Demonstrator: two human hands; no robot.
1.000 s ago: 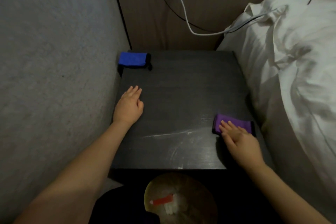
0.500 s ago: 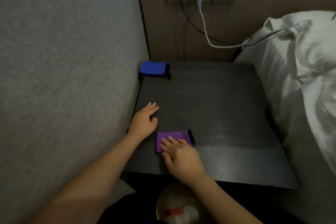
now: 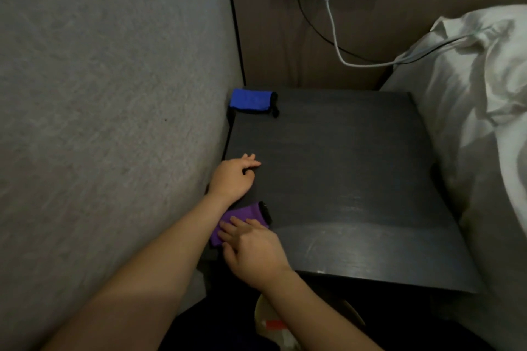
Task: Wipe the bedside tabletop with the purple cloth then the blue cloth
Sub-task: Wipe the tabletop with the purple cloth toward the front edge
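On the tabletop (image 3: 342,179), right hand (image 3: 253,251) apparently presses purple cloth (image 3: 242,215).

No legible text, label, brand, number or sign anywhere

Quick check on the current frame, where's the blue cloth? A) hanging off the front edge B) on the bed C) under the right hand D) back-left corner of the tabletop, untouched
D: the blue cloth lies folded at the back-left corner of the tabletop, next to the wall, with no hand on it; the right hand presses flat fingers on the purple cloth near the front-left, and the left hand rests on the table.
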